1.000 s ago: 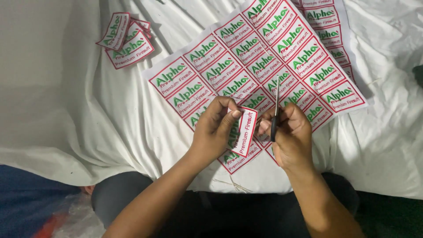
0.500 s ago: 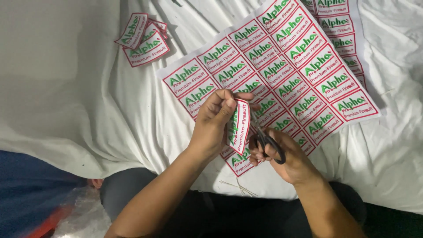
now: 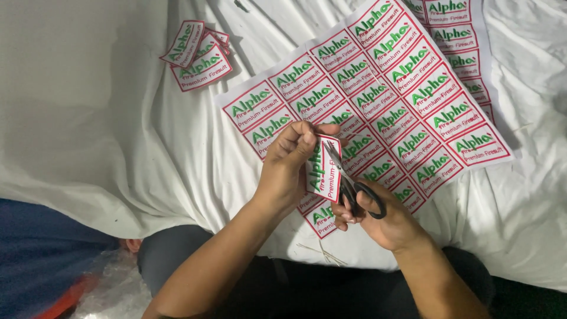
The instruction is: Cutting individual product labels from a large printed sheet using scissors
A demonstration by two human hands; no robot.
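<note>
One label (image 3: 323,168) is pinched in the left hand (image 3: 289,162), being trimmed by scissors (image 3: 354,186) gripped in the right hand (image 3: 378,215); turning it toward 3 o'clock probably comes next.

Matt woven cloth labels (image 3: 323,168), red-stitched edges. Black glossy plastic scissor handles (image 3: 369,201), metal blades. Soft, wrinkled white cloth sheet (image 3: 106,130) beneath.

White cloth (image 3: 106,136) under label sheets (image 3: 378,100)

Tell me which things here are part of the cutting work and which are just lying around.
In use:
left hand holding a red-bordered white label
right hand working black-handled scissors
large uncut sheet of labels

Lying about:
small pile of cut labels
second label sheet
white cloth
thin offcut strips
</note>
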